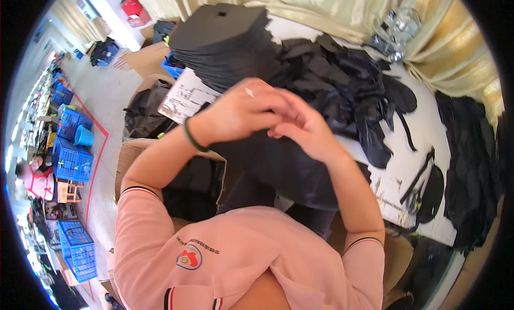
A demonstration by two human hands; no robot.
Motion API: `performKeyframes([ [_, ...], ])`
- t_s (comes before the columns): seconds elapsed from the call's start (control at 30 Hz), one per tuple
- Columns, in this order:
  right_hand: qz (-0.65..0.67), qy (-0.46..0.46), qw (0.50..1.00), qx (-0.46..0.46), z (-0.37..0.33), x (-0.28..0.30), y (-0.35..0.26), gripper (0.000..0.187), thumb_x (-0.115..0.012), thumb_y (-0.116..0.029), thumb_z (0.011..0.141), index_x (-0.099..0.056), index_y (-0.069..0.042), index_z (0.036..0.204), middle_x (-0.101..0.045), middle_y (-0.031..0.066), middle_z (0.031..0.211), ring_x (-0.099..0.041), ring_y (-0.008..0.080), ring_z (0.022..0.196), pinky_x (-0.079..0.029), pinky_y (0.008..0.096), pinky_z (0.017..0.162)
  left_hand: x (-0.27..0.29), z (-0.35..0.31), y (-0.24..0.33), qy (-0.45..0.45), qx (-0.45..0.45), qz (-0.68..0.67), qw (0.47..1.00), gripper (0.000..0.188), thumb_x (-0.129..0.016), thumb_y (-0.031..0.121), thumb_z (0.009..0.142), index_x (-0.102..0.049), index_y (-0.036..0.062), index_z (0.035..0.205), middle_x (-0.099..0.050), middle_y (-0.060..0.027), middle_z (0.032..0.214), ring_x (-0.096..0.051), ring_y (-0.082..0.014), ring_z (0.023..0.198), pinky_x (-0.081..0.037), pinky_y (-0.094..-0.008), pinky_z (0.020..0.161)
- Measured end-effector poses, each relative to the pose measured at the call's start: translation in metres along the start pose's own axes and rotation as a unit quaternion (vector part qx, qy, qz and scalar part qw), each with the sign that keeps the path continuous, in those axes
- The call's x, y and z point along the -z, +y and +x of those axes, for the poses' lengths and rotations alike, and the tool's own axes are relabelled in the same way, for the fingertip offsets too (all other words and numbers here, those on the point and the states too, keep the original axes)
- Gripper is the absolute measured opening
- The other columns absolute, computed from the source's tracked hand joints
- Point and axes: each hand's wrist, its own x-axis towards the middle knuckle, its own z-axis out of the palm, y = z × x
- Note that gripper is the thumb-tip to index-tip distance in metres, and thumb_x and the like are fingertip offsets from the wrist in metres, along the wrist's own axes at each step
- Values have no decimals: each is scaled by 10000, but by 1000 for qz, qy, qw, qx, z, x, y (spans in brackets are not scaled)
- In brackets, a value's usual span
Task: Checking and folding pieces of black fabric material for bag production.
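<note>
The left hand (pixel 235 111) and the right hand (pixel 309 130) meet in mid-view, the left fingers curled together over the bent right ones; whether anything small is pinched between them, I can't tell, as they overlap and blur. Just beyond the fingers stands a tall stack of black sheets (pixel 217 36). A heap of black cloth pieces (pixel 334 90) lies beyond them and to their right, on the white tabletop (pixel 393 181). Below and left of the fingers, an open cardboard box (pixel 123 162) holds dark material.
</note>
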Motion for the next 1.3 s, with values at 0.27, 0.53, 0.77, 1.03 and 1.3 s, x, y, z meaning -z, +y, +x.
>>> performKeyframes([
  [0.27,-166,94,981,-38,-9,16,31,61,-608,-39,928,-637,13,939,-664,30,839,-627,77,728,-521,224,656,73,-60,-121,34,385,158,909,747,-777,376,782,-449,96,1393,-491,-217,1404,-392,-380,1372,-300,-515,1123],
  [0.53,-149,71,984,-65,-17,17,45,210,-508,-93,999,-632,24,1121,-671,55,908,-620,98,778,-528,244,757,82,-75,-151,0,466,-49,883,462,-796,297,761,-672,100,1160,-704,-115,1071,-660,-274,979,-502,-331,876],
  [0.77,-125,68,989,-44,-17,1,56,206,-505,-143,1009,-603,8,1110,-641,49,912,-599,96,819,-502,243,735,66,-74,-126,118,442,153,876,303,-550,133,920,-619,51,1203,-642,-207,825,-664,-300,723,-509,-401,685],
  [1.03,-265,249,916,170,-9,-1,11,86,-603,-59,949,-631,23,957,-634,45,757,-590,86,646,-466,226,615,23,-37,37,296,445,-180,826,162,-549,32,960,-631,13,1098,-523,86,749,-417,12,639,-351,-177,558],
  [1.3,-313,307,886,151,-18,8,23,96,-648,-71,924,-633,22,903,-592,38,687,-510,65,582,-425,229,548,-14,-58,60,274,417,-295,815,210,-557,6,943,-630,-13,1139,-623,15,916,-527,-25,797,-432,-190,691],
])
